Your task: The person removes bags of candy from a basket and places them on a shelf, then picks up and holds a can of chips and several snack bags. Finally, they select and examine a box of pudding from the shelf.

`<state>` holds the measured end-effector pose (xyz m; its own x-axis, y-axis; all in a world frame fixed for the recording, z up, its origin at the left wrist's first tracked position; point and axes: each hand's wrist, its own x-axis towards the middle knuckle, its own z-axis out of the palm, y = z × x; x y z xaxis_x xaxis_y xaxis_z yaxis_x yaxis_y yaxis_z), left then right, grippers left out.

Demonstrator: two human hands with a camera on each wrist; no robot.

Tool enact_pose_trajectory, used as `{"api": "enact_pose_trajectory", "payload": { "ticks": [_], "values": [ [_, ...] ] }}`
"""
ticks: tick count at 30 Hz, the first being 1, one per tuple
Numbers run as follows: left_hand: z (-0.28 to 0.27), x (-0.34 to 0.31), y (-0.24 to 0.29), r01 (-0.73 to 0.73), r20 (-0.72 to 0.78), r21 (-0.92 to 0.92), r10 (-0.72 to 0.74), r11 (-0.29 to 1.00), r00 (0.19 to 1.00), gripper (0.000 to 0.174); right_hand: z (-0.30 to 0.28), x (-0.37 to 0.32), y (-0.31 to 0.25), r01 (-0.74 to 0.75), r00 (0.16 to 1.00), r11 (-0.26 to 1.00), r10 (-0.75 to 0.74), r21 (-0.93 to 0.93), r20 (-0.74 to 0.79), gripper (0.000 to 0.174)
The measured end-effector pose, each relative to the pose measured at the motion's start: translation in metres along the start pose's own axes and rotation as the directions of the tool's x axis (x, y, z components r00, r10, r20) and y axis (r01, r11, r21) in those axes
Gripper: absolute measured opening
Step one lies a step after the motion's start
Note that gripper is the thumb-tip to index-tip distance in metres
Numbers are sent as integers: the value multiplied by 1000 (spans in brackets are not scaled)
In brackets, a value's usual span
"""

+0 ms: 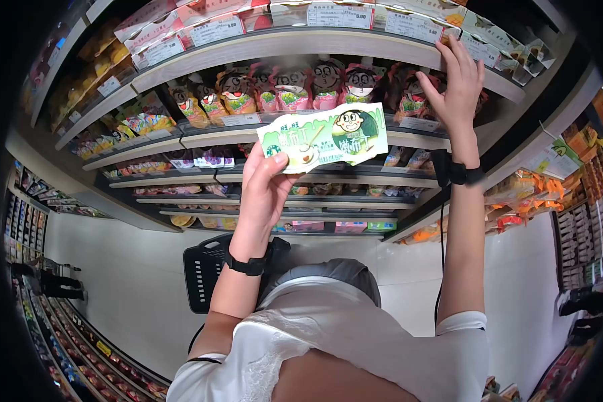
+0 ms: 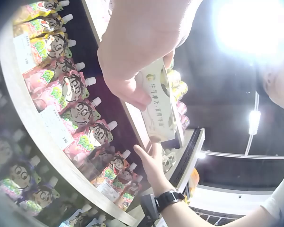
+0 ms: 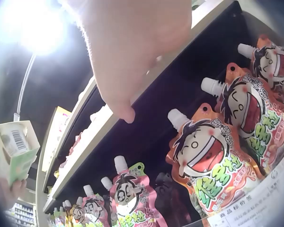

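Note:
My left hand grips the left end of a green and white carton, thumb on its front, in front of the shelves. The left wrist view shows the carton's narrow white side beside the left hand. My right hand is raised at the right, its spread fingers at the edge of the upper shelf, holding nothing that shows. In the right wrist view the right hand is above spouted pouches; its fingertips are mostly hidden.
Rows of spouted pouches stand on the shelf below the boxes. A black basket is on the floor at my left. Orange packages hang at the right. People's dark-clothed legs show at the far left.

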<state>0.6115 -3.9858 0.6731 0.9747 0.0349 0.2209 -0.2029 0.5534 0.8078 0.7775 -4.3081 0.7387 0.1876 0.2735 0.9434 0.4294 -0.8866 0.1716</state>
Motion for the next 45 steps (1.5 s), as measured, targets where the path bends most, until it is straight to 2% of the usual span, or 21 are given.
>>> {"api": "enact_pose_trajectory", "payload": {
  "ticks": [3,6,13,28,30,33,35,37,41,45],
  "values": [
    [-3,-5,-2,-1,4,-68,2,998,1000,52,6,-4,-1,-21,999,1000,21,-2,-40,59],
    [-9,-6,-5,-3,-30,-60,2,998,1000,58,11,-7,-6,-56,996,998,56,5,-72,58],
    [-14,-7,-5,-3,-46,-89,-1,996,999,58,16,-8,-16,-143,982,989,147,46,-116,58],
    [-14,-13,-7,49,-75,-165,-62,985,995,58,15,-9,-18,-143,982,987,150,67,-113,58],
    [-10,-16,-5,-14,-27,-74,12,997,1000,66,15,-10,-17,-143,983,987,150,73,-109,58],
    [-10,-17,-5,-41,-12,-47,41,998,999,73,14,-9,-18,-144,983,986,152,90,-100,57],
    [-10,-18,-7,-50,0,-13,50,999,999,71,14,-8,-18,-146,984,984,156,101,-92,57],
    [-6,-17,-7,-136,83,42,133,990,988,70,14,-9,-18,-144,984,986,151,81,-97,58],
    [-3,-18,-9,-191,96,46,186,981,978,71,17,-10,-17,-142,982,987,149,71,-114,58],
    [-6,-16,-9,-101,70,-34,103,994,992,68,19,-11,-15,-142,981,986,152,83,-121,57]
  ]
}}
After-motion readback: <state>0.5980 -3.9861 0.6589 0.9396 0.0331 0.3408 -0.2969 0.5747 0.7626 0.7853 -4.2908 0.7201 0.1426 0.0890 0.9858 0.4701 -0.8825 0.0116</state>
